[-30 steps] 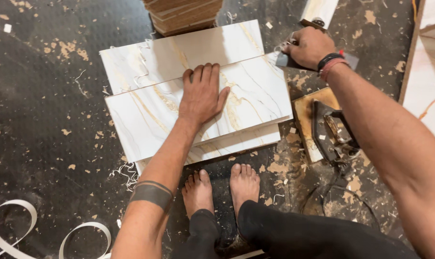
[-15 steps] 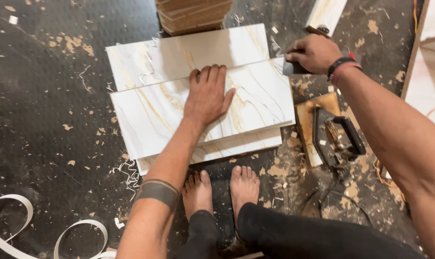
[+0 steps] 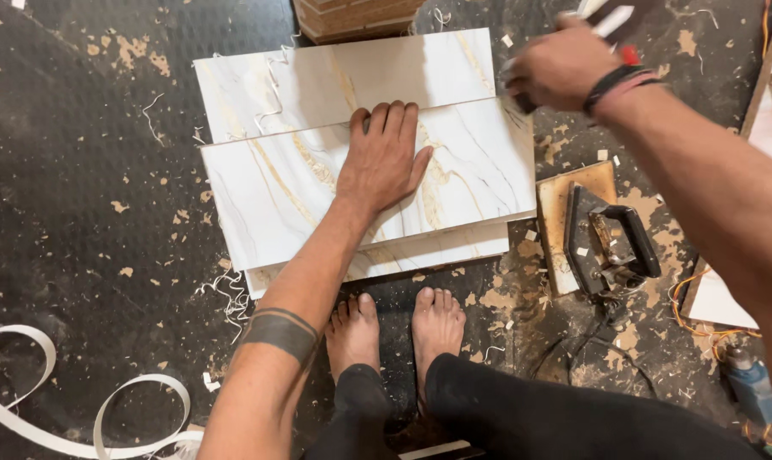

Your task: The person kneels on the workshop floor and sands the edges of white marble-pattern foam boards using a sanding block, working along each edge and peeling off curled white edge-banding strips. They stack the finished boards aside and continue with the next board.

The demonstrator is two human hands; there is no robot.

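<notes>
Marble-look laminate panel (image 3: 318, 187) on floor | left hand (image 3: 384, 162) flat, fingers spread, pinning it against sliding | right hand (image 3: 560, 66) blurred, grip closed around small dark tool at panel's corner

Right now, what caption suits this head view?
Left hand flat on marble-patterned panel; blurred right hand grips a small tool.

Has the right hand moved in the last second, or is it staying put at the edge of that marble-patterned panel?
Yes. The right hand has lifted off the top panel's right edge and is blurred with motion, while the left hand presses flat on that panel.
</notes>
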